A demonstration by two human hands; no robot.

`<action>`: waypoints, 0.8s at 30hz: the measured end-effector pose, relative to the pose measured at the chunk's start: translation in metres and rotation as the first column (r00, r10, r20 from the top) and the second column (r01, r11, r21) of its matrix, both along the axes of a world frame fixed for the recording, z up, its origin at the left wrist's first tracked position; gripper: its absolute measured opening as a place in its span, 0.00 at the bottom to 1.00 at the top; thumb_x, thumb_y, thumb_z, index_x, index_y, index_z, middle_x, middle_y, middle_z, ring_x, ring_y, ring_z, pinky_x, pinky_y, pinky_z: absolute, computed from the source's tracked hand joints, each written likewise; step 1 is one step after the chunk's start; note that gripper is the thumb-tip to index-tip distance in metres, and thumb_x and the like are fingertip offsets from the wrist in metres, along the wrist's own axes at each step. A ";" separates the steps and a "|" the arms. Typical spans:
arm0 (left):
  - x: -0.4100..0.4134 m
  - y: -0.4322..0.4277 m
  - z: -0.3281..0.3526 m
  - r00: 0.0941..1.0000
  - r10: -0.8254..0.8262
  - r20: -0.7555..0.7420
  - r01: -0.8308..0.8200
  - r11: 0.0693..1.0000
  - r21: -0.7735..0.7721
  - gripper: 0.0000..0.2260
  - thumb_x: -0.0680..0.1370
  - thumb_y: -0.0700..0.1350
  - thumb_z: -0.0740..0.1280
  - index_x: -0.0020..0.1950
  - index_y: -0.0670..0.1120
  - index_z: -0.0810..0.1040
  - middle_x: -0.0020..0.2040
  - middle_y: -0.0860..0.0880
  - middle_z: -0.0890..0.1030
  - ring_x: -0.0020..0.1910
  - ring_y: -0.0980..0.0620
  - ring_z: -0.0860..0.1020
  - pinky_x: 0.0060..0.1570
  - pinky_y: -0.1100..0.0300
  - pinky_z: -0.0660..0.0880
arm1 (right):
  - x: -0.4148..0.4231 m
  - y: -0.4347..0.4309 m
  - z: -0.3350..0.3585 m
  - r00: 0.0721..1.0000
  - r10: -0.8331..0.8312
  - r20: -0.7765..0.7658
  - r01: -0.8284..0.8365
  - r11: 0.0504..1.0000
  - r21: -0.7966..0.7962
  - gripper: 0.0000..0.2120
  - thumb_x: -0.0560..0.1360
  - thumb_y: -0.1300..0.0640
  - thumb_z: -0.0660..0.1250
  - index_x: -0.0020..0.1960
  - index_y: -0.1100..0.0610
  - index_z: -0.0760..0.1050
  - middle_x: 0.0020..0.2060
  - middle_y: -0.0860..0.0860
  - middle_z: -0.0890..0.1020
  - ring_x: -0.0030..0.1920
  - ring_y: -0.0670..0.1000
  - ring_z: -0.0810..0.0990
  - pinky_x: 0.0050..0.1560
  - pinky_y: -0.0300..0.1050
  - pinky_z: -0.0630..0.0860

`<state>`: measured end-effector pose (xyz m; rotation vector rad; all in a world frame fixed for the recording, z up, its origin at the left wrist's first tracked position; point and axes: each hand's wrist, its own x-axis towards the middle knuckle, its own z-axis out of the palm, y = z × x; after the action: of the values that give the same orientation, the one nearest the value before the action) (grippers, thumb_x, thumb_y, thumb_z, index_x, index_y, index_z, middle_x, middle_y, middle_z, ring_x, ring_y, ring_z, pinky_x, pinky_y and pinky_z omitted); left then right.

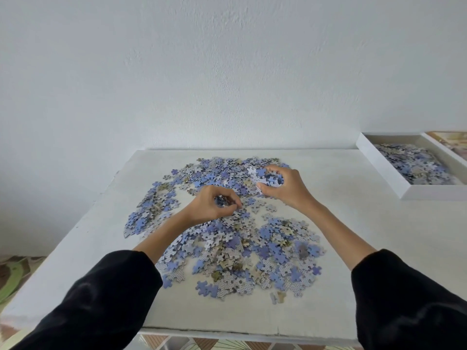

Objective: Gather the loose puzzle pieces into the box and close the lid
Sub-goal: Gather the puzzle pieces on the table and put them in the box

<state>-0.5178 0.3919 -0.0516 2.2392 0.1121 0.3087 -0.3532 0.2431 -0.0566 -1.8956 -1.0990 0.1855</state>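
Several loose blue and grey puzzle pieces (pixel 227 238) lie spread over the middle of the white table (pixel 366 236). My left hand (pixel 209 208) is curled round a small clump of pieces at the centre of the spread. Further back and to the right, my right hand (pixel 283 185) grips a larger handful of pieces over the heap. The white box (pixel 384 170) sits open at the far right of the table, with many pieces lying inside it. Its lid (pixel 452 142) with a printed picture rests just beyond the box, cut off by the frame's edge.
A white wall rises right behind the table. The table's left edge drops to a patterned floor (pixel 12 276). Bare tabletop lies between the spread of pieces and the box.
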 end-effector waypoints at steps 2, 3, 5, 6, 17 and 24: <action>0.006 -0.006 0.002 1.000 0.002 0.012 -0.002 1.000 0.003 0.08 0.74 0.38 0.69 0.53 0.45 0.81 0.37 0.49 0.80 0.33 0.60 0.75 0.35 0.68 0.71 | 0.008 -0.005 0.002 1.000 0.003 -0.012 -0.003 1.000 0.000 0.28 0.70 0.54 0.72 0.67 0.60 0.69 0.65 0.54 0.72 0.67 0.50 0.68 0.59 0.31 0.58; 0.010 -0.009 0.003 1.000 0.004 0.020 -0.004 1.000 0.004 0.10 0.74 0.38 0.69 0.55 0.45 0.81 0.36 0.50 0.79 0.32 0.60 0.75 0.35 0.70 0.70 | 0.012 -0.009 0.004 1.000 0.003 -0.014 -0.002 1.000 0.005 0.28 0.70 0.54 0.72 0.67 0.60 0.69 0.65 0.54 0.72 0.67 0.50 0.68 0.60 0.33 0.59; 0.021 -0.015 0.005 1.000 0.012 0.020 -0.013 1.000 0.014 0.09 0.75 0.40 0.69 0.55 0.46 0.81 0.37 0.48 0.80 0.31 0.57 0.75 0.32 0.66 0.71 | 0.023 -0.017 0.007 1.000 -0.003 -0.016 0.003 1.000 0.019 0.27 0.70 0.54 0.72 0.66 0.60 0.69 0.64 0.54 0.73 0.66 0.49 0.69 0.61 0.35 0.60; 0.027 -0.018 0.006 1.000 0.014 0.017 -0.014 1.000 0.022 0.08 0.75 0.40 0.69 0.53 0.47 0.82 0.39 0.46 0.82 0.33 0.51 0.77 0.32 0.61 0.72 | 0.028 -0.022 0.009 1.000 -0.007 -0.016 0.007 1.000 0.024 0.27 0.70 0.54 0.72 0.66 0.60 0.70 0.63 0.53 0.74 0.64 0.47 0.69 0.61 0.35 0.61; 0.130 -0.083 0.030 0.991 -0.133 0.019 0.132 0.990 0.044 0.06 0.74 0.36 0.69 0.46 0.45 0.82 0.40 0.48 0.83 0.37 0.54 0.80 0.36 0.64 0.75 | 0.109 -0.094 0.030 0.999 -0.028 -0.043 0.032 0.995 0.092 0.09 0.69 0.58 0.72 0.47 0.56 0.77 0.39 0.49 0.81 0.39 0.45 0.78 0.40 0.33 0.72; 0.217 -0.149 0.043 0.965 -0.260 0.026 0.259 0.965 0.050 0.07 0.72 0.33 0.67 0.46 0.42 0.82 0.41 0.45 0.84 0.42 0.50 0.81 0.43 0.61 0.76 | 0.180 -0.147 0.051 0.995 -0.099 0.027 0.096 0.990 0.104 0.07 0.70 0.58 0.73 0.46 0.58 0.78 0.39 0.55 0.83 0.38 0.54 0.81 0.42 0.46 0.76</action>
<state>-0.3005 0.2431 -0.0083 2.2610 -0.2067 0.2062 -0.1732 0.0961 -0.0053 -1.8613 -1.0147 0.0429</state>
